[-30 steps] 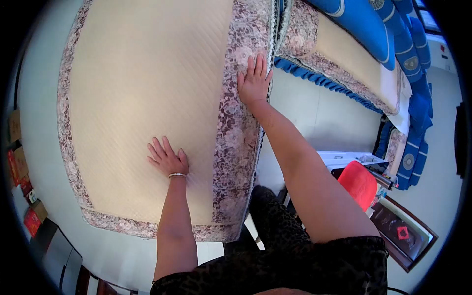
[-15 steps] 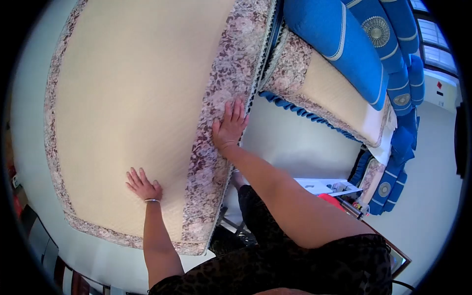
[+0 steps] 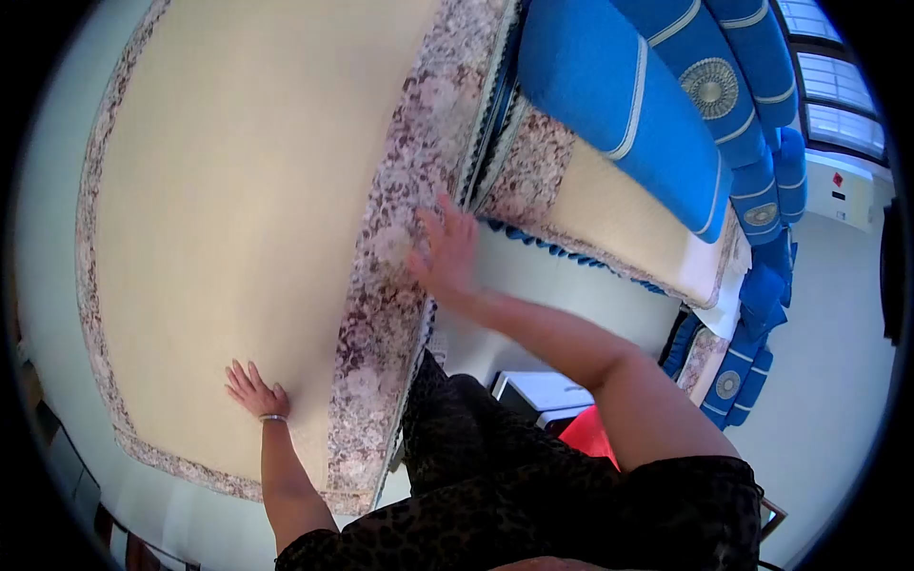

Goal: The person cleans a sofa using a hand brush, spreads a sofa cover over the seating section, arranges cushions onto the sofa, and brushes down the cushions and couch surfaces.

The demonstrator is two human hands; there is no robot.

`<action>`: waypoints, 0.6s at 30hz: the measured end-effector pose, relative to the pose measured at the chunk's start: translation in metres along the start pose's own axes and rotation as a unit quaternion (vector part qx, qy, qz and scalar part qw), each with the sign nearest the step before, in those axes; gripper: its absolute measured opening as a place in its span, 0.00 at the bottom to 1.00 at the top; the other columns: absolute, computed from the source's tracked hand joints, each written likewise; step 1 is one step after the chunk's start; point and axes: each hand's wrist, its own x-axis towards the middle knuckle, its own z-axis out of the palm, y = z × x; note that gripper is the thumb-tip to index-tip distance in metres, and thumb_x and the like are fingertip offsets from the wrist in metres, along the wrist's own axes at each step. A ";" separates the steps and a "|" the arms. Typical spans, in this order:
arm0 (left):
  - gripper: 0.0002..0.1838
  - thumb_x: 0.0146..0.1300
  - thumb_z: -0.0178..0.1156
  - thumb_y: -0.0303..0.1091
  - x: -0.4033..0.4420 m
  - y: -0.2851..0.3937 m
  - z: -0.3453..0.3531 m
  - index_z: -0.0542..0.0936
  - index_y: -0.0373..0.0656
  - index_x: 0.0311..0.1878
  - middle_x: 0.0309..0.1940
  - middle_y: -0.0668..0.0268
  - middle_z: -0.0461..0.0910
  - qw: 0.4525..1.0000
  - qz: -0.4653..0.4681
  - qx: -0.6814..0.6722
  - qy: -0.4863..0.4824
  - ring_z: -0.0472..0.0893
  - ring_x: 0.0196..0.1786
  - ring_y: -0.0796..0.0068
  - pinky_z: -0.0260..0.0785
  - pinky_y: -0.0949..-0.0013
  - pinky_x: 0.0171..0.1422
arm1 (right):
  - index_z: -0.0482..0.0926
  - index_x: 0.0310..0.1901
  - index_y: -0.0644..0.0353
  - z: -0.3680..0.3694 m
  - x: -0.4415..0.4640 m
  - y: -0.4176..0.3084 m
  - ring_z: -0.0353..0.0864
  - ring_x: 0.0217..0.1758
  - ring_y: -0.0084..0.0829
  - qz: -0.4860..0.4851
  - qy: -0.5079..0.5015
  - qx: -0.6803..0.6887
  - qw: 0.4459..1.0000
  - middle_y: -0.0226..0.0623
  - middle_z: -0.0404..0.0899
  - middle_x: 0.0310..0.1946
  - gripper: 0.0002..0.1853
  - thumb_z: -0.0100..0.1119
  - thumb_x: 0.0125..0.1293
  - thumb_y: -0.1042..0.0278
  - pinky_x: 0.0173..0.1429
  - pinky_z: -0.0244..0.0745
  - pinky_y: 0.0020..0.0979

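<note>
Showing against one floral-bordered cover [image 3: 219, 190]: two splayed hands [image 3: 251, 391] [image 3: 446, 249], the right blurred.

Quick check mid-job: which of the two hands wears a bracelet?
The left hand, spread on the cream middle of the cover: a thin pale bracelet circles its wrist. The right hand, blurred at the floral border, shows none.
</note>
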 end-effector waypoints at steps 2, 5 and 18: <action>0.46 0.41 0.61 0.35 0.004 0.003 -0.001 0.54 0.45 0.67 0.71 0.50 0.44 1.000 -0.011 0.002 -0.009 0.41 0.73 0.45 0.32 0.35 0.71 | 0.70 0.55 0.58 -0.054 0.085 0.022 0.53 0.67 0.50 -0.083 0.059 -0.077 0.992 0.47 0.52 0.67 0.27 0.60 0.54 0.57 0.69 0.44 0.52; 0.45 0.42 0.61 0.36 0.000 0.003 -0.005 0.53 0.45 0.67 0.71 0.49 0.43 1.000 -0.006 0.007 -0.028 0.41 0.74 0.45 0.32 0.35 0.71 | 0.76 0.50 0.58 -0.112 0.198 0.064 0.55 0.66 0.43 -0.176 0.071 -0.245 0.951 0.42 0.60 0.63 0.25 0.61 0.53 0.51 0.70 0.44 0.49; 0.36 0.57 0.53 0.43 0.024 0.033 -0.061 0.54 0.43 0.67 0.72 0.53 0.41 0.971 -0.104 0.057 -0.210 0.39 0.74 0.51 0.33 0.44 0.74 | 0.83 0.42 0.57 -0.209 0.173 0.156 0.57 0.61 0.37 0.026 -0.258 -0.453 0.853 0.36 0.69 0.53 0.28 0.56 0.53 0.39 0.67 0.44 0.44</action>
